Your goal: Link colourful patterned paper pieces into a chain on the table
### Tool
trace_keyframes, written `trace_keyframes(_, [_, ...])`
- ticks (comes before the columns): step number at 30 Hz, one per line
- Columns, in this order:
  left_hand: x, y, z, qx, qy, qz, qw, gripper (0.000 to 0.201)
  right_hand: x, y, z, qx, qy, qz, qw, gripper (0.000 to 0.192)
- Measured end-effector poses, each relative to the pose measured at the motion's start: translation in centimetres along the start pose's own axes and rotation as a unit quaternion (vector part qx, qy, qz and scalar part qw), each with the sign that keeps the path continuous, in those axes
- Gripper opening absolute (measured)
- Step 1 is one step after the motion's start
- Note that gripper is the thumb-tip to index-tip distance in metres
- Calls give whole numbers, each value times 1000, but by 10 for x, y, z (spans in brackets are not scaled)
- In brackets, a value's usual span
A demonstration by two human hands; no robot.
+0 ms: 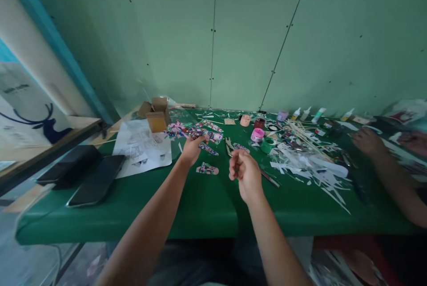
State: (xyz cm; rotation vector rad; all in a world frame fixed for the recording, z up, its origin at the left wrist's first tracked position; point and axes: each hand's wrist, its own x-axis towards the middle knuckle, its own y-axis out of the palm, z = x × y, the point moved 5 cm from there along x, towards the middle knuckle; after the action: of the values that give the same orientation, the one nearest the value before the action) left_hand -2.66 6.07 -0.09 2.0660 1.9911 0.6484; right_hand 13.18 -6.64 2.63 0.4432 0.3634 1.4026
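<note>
My left hand (192, 150) is closed around part of a multicoloured patterned craft piece (178, 129), which has several arms spreading out above the table. My right hand (246, 172) is raised to the right with its fingers curled together; whether something small is pinched in them I cannot make out. A pair of pliers (228, 145) lies just beyond the right fingertips. Beside it another patterned piece (240, 147) is partly hidden by that hand. Between my hands a loose patterned strip (207, 169) rests on the green table (203, 215). A thin pencil-like stick (270, 179) lies right of my right wrist.
Printed sheets (143, 146), a cardboard box (158, 119) and a dark phone-like slab (96, 181) are on the left. Paint jars (257, 134), paper scraps (300, 161), wooden sticks (308, 137) and glue bottles (318, 115) spread rightward. Another person's hand (366, 141) works at far right.
</note>
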Motion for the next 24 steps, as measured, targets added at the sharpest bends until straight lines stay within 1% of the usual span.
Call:
trace_keyframes(2, [-1, -1, -1, -11, -3, 7, 1000, 12, 23, 1, -14, -3, 141, 15, 990, 29])
trace_keyframes(3, [-1, -1, -2, -19, 1, 18, 1000, 10, 31, 4, -18, 7, 190, 26, 981, 33])
trace_keyframes(4, [-2, 0, -4, -28, 9, 35, 999, 9, 38, 7, -21, 26, 222, 32, 974, 34])
trace_keyframes(6, [-3, 4, -6, -42, 28, 84, 995, 8, 49, 14, -25, 70, 240, 26, 968, 26])
trace_keyframes(7, [-3, 5, -7, -46, 37, 104, 993, 8, 53, 17, -27, 86, 233, 19, 968, 20])
trace_keyframes(8, [-3, 5, -7, -45, 44, 111, 992, 8, 57, 20, -28, 95, 219, 14, 971, 15])
trace_keyframes(9, [-2, 5, -6, -36, 45, 106, 993, 9, 60, 23, -29, 96, 199, 12, 975, 16])
trace_keyframes(11, [2, -1, 0, -4, 18, 54, 998, 16, 67, 26, -30, 73, 142, 10, 987, 30])
trace_keyframes(13, [4, -6, 8, 30, -29, -5, 999, 20, 74, 24, -28, 22, 63, -2, 998, 46])
trace_keyframes(14, [4, -7, 10, 42, -52, -18, 998, 20, 77, 23, -26, -9, 23, -9, 1000, 52])
trace_keyframes(15, [3, -6, 12, 45, -68, -13, 997, 22, 81, 21, -25, -37, -12, -14, 999, 58])
trace_keyframes(16, [1, -3, 11, 38, -77, 10, 996, 25, 84, 19, -25, -62, -39, -16, 997, 60])
trace_keyframes(17, [-2, 2, 8, 24, -82, 49, 995, 31, 87, 17, -25, -83, -56, -15, 995, 59])
trace_keyframes(19, [-9, 14, 0, -22, -87, 140, 986, 44, 92, 13, -27, -121, -70, -12, 990, 51])
trace_keyframes(20, [-13, 18, -5, -46, -89, 168, 981, 48, 94, 11, -29, -141, -72, -11, 987, 44])
trace_keyframes(22, [-19, 21, -12, -79, -99, 191, 973, 54, 94, 10, -31, -183, -77, -5, 980, 34])
trace_keyframes(24, [-22, 21, -15, -100, -116, 197, 969, 53, 94, 10, -32, -215, -83, 2, 973, 28])
